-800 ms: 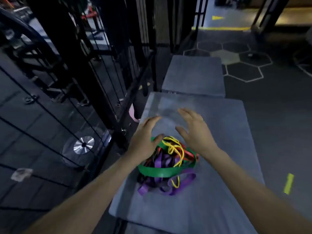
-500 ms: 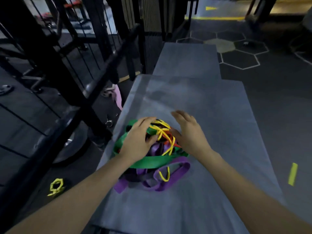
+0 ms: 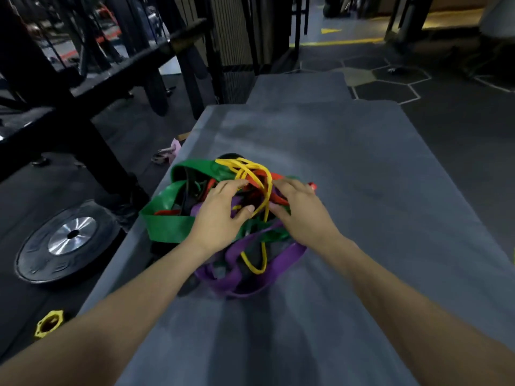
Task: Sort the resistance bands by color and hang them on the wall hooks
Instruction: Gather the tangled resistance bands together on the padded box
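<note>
A tangled pile of resistance bands lies on a grey mat point(image 3: 362, 190). It holds a wide green band point(image 3: 167, 227), a purple band point(image 3: 281, 263), a thin yellow band point(image 3: 252, 267), a red band point(image 3: 278, 200) and a black one point(image 3: 186, 190). My left hand point(image 3: 220, 215) is on top of the pile, its thumb and curled fingers pinching a strand of the yellow band. My right hand point(image 3: 301, 215) rests on the pile's right side with fairly straight fingers touching the red and yellow bands. No wall hooks are in view.
A black weight plate point(image 3: 69, 240) lies on the floor to the left, with a yellow collar point(image 3: 48, 325) nearer me. A black metal rack point(image 3: 83, 135) stands along the left side. A second grey mat point(image 3: 298, 87) lies beyond. A pink item point(image 3: 170, 154) sits by the mat's edge.
Both hands have dropped from hovering above the pile onto it. The left fingers have curled into the yellow band. The view has moved closer.
</note>
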`<state>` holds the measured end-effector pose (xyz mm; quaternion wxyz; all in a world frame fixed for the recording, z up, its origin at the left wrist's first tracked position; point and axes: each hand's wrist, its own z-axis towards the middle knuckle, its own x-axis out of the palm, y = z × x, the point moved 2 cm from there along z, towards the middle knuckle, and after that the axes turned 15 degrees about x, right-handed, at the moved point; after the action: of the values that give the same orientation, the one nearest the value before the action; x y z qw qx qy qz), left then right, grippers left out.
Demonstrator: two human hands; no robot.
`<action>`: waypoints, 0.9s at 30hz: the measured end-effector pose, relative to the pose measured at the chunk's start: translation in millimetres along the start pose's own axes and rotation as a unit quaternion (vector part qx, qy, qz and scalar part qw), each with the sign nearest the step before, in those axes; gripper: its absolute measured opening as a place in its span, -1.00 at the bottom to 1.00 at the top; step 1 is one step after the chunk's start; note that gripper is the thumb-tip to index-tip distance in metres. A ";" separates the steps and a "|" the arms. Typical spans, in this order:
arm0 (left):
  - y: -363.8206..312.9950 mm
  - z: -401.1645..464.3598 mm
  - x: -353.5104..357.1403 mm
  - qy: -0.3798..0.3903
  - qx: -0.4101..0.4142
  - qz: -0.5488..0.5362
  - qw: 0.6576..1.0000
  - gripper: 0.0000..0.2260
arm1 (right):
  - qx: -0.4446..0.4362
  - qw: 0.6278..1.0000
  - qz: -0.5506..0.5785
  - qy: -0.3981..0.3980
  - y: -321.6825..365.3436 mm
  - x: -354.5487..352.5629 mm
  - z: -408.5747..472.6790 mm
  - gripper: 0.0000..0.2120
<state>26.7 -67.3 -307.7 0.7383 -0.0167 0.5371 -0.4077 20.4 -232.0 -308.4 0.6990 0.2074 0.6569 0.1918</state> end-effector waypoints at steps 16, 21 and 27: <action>-76.5 -118.2 -57.8 -0.015 -0.010 0.068 0.998 -0.59 | 0.036 0.998 -0.037 -0.031 36.7 -32.6 -152.7 -0.53; -64.1 -135.8 -64.6 -0.016 -0.013 0.046 0.999 -0.57 | 0.045 0.997 -0.054 -0.027 48.8 -27.4 -156.1 -0.54; -34.5 -138.2 -53.1 -0.021 -0.036 0.049 0.998 -0.55 | 0.035 0.997 -0.066 -0.019 47.7 3.0 -123.7 -0.51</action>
<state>-109.7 -0.3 -308.8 0.7675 -0.0256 0.5360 -0.3505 -102.7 -185.6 -291.3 0.7145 0.1918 0.6623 0.1185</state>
